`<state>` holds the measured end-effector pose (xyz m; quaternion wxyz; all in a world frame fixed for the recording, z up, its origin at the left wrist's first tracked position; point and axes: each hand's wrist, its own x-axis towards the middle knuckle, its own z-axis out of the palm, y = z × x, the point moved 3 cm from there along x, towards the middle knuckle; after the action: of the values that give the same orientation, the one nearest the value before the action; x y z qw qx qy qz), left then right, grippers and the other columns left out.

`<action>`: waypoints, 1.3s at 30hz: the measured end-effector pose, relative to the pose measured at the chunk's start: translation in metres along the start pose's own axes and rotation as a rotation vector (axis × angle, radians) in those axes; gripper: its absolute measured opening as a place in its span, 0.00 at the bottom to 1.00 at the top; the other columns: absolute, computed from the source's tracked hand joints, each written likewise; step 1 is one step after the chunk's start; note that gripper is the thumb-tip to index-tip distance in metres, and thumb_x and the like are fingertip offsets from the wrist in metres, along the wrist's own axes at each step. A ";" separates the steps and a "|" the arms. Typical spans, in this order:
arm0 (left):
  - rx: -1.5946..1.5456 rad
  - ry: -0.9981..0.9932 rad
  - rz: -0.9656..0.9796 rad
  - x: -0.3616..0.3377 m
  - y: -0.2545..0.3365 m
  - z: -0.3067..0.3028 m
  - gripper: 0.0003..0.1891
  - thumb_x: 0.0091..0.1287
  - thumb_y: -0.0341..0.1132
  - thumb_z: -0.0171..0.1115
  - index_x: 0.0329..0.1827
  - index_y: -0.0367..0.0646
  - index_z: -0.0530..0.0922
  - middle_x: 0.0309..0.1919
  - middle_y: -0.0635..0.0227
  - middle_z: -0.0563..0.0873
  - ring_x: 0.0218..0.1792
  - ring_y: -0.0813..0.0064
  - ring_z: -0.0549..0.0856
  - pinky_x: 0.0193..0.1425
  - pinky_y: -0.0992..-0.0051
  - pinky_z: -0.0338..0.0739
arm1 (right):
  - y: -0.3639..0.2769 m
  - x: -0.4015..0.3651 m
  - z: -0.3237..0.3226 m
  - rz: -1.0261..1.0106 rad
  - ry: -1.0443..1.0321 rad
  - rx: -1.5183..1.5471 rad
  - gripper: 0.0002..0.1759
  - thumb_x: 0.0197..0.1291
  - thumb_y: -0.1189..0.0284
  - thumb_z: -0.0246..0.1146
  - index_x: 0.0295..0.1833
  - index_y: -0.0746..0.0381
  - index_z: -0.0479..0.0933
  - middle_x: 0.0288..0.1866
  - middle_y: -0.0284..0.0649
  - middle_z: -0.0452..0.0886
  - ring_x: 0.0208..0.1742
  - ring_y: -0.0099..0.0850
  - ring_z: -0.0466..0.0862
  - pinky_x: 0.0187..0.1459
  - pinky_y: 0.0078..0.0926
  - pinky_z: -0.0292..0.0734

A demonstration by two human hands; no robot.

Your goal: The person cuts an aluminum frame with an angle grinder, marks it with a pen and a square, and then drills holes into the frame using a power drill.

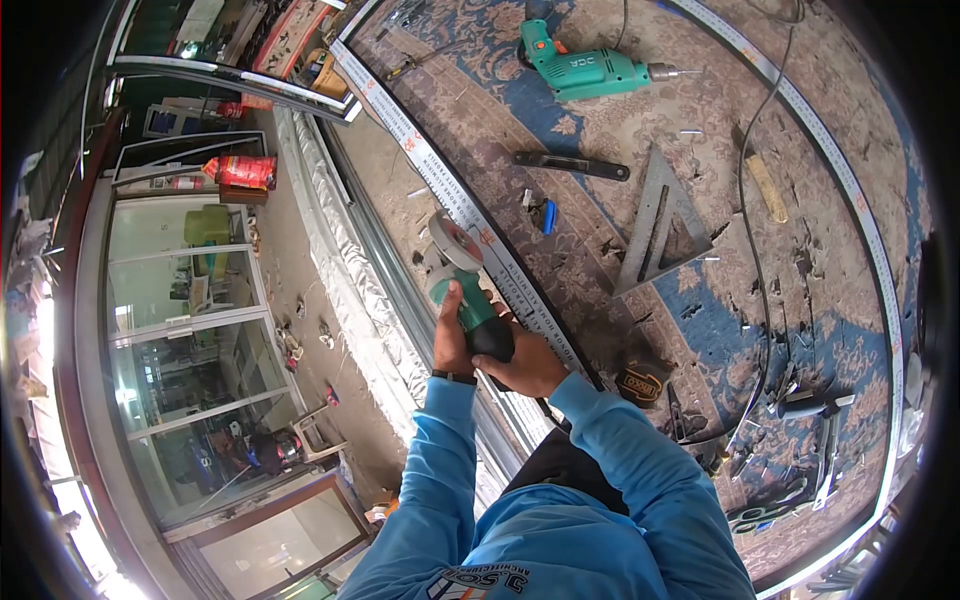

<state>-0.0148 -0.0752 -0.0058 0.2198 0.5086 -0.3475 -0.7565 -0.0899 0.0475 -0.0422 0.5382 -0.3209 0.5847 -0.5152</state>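
Observation:
Both my hands grip a green and black angle grinder (462, 285). My left hand (452, 338) wraps the green body from the left. My right hand (527, 362) holds the black rear end. The grinder's grey disc (455, 240) sits at the edge of a long aluminium frame bar (440, 175) that bears printed labels and lies along the edge of the carpeted bench (700, 300).
On the bench lie a green electric drill (585, 70), a metal set square (660, 225), a dark flat tool (570, 165), a tape measure (640, 383), cables and small tools (790, 420). Wrapped profiles (350, 270) and glazed frames (190, 330) stand at the left.

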 end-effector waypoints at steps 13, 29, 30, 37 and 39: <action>-0.025 -0.003 0.001 0.004 -0.001 0.000 0.29 0.77 0.60 0.64 0.61 0.41 0.78 0.42 0.61 0.88 0.41 0.62 0.92 0.46 0.61 0.91 | 0.003 0.003 0.002 -0.014 0.007 0.023 0.47 0.60 0.48 0.76 0.71 0.72 0.68 0.54 0.63 0.87 0.56 0.59 0.90 0.60 0.48 0.85; -0.024 -0.003 -0.001 0.001 0.000 0.003 0.28 0.78 0.60 0.63 0.60 0.41 0.78 0.42 0.60 0.88 0.41 0.62 0.92 0.46 0.62 0.91 | -0.003 0.000 0.000 -0.005 0.046 0.035 0.42 0.60 0.49 0.77 0.68 0.69 0.75 0.55 0.59 0.87 0.56 0.56 0.90 0.59 0.47 0.84; -0.027 -0.002 -0.004 0.001 0.000 0.003 0.28 0.78 0.60 0.63 0.60 0.41 0.78 0.42 0.60 0.88 0.42 0.62 0.92 0.46 0.62 0.91 | -0.004 0.000 -0.001 0.005 0.041 0.034 0.43 0.60 0.49 0.77 0.68 0.69 0.75 0.55 0.59 0.87 0.56 0.57 0.90 0.59 0.47 0.84; -0.018 0.008 -0.005 0.003 -0.001 0.002 0.28 0.79 0.60 0.62 0.61 0.41 0.78 0.43 0.60 0.88 0.42 0.62 0.92 0.46 0.61 0.91 | -0.004 0.001 -0.002 0.008 0.020 -0.007 0.47 0.60 0.47 0.76 0.69 0.74 0.69 0.54 0.61 0.87 0.55 0.58 0.90 0.60 0.48 0.86; -0.013 -0.004 -0.003 0.003 0.000 0.001 0.31 0.77 0.60 0.65 0.62 0.39 0.77 0.43 0.59 0.88 0.42 0.61 0.91 0.48 0.58 0.92 | -0.005 0.001 -0.002 0.005 0.024 -0.012 0.48 0.60 0.47 0.76 0.70 0.74 0.69 0.54 0.62 0.87 0.56 0.58 0.90 0.60 0.48 0.86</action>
<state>-0.0166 -0.0772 -0.0081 0.2213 0.5063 -0.3419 -0.7601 -0.0925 0.0459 -0.0382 0.5306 -0.3164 0.5950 -0.5141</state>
